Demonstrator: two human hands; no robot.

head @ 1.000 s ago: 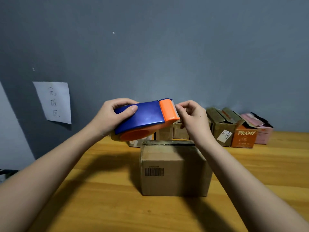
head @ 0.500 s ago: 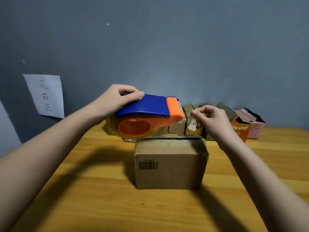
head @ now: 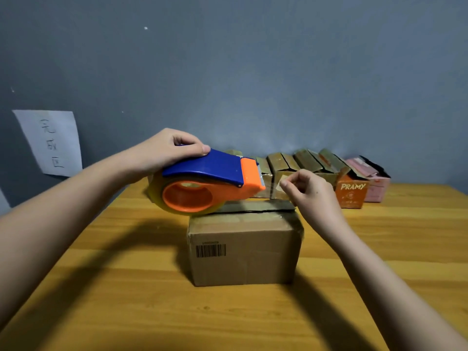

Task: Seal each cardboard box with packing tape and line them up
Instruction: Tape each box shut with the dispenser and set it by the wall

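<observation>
Left hand (head: 164, 150) grips the blue-and-orange tape dispenser (head: 207, 183) from above, its roll touching the top left of the cardboard box (head: 243, 249) at mid-table (head: 126, 287). Right hand (head: 311, 196), fingers curled, pinches the clear tape end (head: 274, 184) just beyond the cutter. Open boxes (head: 304, 168) line the wall behind.
</observation>
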